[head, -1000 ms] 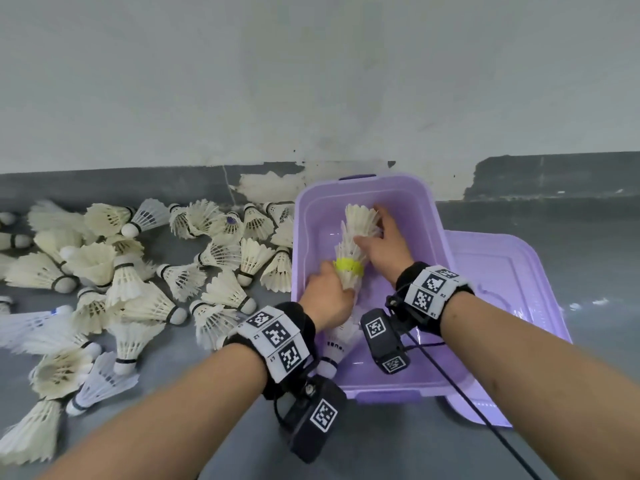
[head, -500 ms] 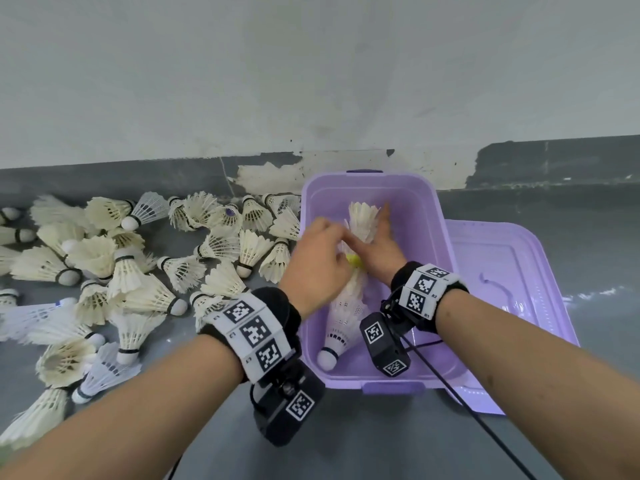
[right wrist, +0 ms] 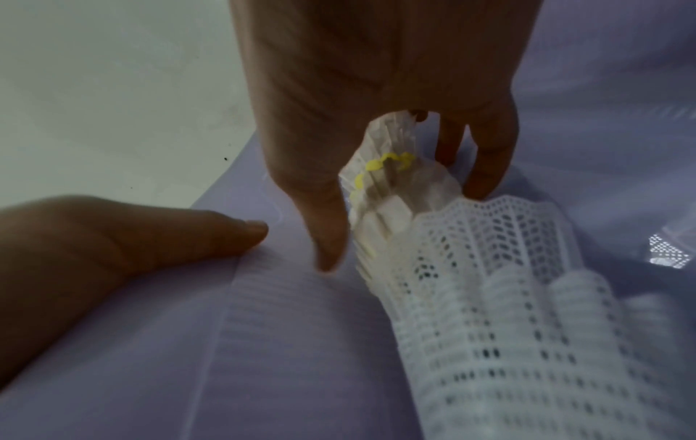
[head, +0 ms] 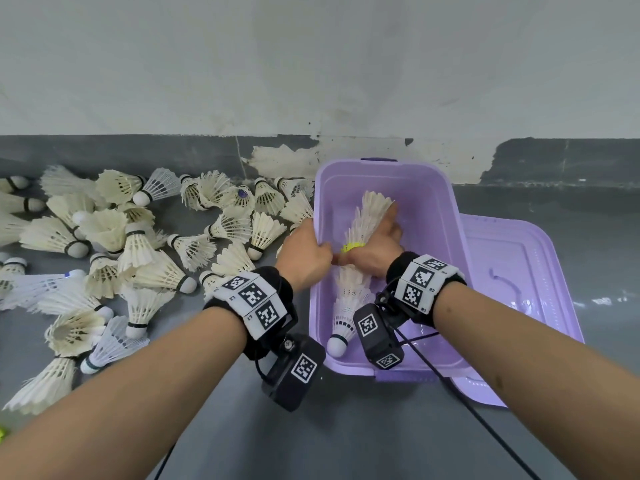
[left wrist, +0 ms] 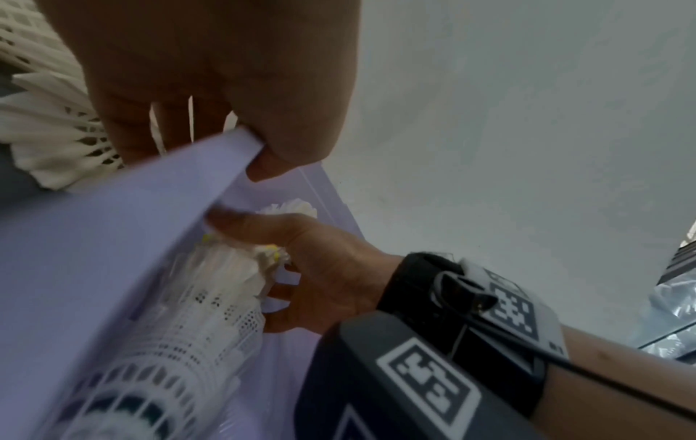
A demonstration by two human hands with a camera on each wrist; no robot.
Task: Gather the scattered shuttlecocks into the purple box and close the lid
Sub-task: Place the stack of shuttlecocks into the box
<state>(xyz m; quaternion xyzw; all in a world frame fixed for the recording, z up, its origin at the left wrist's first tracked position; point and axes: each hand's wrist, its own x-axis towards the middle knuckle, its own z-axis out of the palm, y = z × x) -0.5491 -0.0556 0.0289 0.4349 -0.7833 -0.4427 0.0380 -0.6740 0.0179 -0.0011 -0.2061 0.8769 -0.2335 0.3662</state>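
Observation:
The purple box (head: pixel 446 237) stands open on the grey floor. A long stack of nested white shuttlecocks (head: pixel 349 299), one with a yellow band, lies slanted inside it. My right hand (head: pixel 374 251) holds the stack at the middle, thumb on one side and fingers on the other (right wrist: pixel 403 217). My left hand (head: pixel 304 251) grips the box's left rim, thumb inside and fingers outside (left wrist: pixel 260 143). Several loose shuttlecocks (head: pixel 138 244) lie scattered on the floor to the left of the box. The purple lid (head: pixel 512 271) lies flat on the floor against the box's right side.
A grey-white wall (head: pixel 311 64) with chipped paint rises right behind the box. Bare grey floor (head: pixel 346 438) lies in front of the box, where black cables from the wrist cameras trail.
My left hand has let go of the stack and moved left onto the box's rim. The right hand has kept its hold on the stack, which now lies lower in the box.

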